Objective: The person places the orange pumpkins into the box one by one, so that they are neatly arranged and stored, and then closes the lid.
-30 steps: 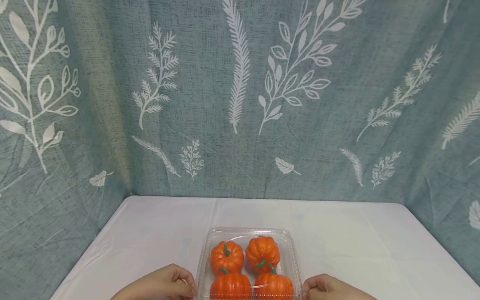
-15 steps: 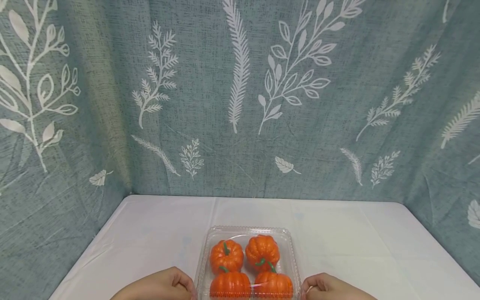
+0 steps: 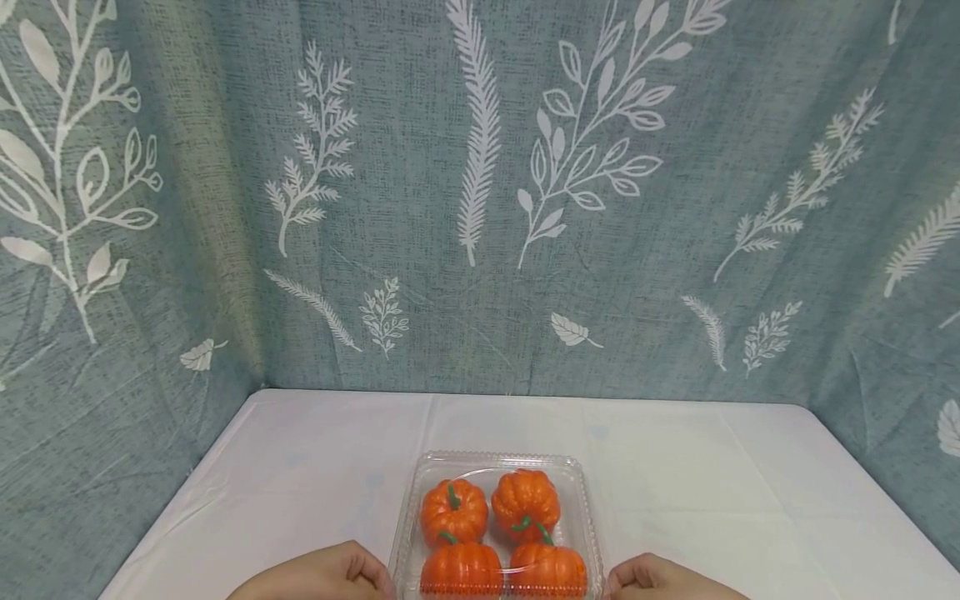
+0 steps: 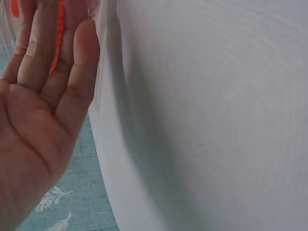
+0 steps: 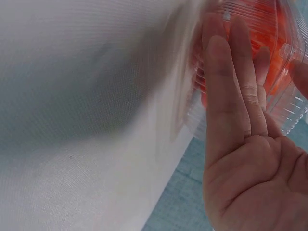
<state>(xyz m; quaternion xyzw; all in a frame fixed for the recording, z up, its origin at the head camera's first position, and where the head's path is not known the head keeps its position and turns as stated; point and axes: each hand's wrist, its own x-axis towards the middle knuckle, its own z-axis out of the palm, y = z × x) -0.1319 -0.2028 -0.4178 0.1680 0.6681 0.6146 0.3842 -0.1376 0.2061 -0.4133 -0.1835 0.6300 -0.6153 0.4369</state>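
Note:
A clear plastic clamshell container [image 3: 589, 533] with a ridged rim sits on the table at the bottom centre of the head view. Inside are several orange toy pumpkins with green stems, among them a back-left pumpkin [image 3: 459, 518] and a back-right pumpkin [image 3: 525, 500]. At the container's left side is my left hand [image 3: 318, 575]; the left wrist view has its fingers [image 4: 36, 53] extended along the plastic. My right hand [image 3: 663, 579] touches the opposite side, its fingers [image 5: 224, 96] straight against the wall in the right wrist view. The container's near edge is cut off.
A white cloth [image 3: 712, 475] covers the table. Behind it and along both sides hangs a blue-green curtain [image 3: 420, 208] with white leaf prints.
My left hand has lowered slightly and its fingers have shifted in against the container's side. The right hand has moved very little. The container and pumpkins stay in place.

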